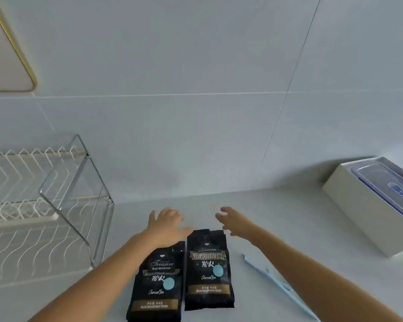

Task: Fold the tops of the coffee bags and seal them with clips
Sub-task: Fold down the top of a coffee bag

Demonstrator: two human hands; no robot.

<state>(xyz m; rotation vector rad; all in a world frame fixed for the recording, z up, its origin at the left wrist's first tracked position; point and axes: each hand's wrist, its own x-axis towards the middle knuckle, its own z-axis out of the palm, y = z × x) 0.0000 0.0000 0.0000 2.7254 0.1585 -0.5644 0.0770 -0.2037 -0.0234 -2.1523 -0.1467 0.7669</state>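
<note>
Both hands are hovering empty, fingers spread, over the far ends of two black foil coffee bags [208, 270] lying lengthwise mid-worktop [289, 217], left hand [166, 225] nearer them than right hand [234, 220], long pale-blue plastic clip [272, 282] lying rightward.

counter [277, 217] open behind bags | rack [63, 201] blocks left | box [368, 205] right

Soft, even daylight with a cool grey-blue cast; no glare. Faint shadows fall on the wall [196, 112] behind the rack [56, 194] and left of the box [363, 210]. Everything is slightly soft, bag [208, 270] print smeared. Wide-angle bending slants tile lines toward the edges.
</note>
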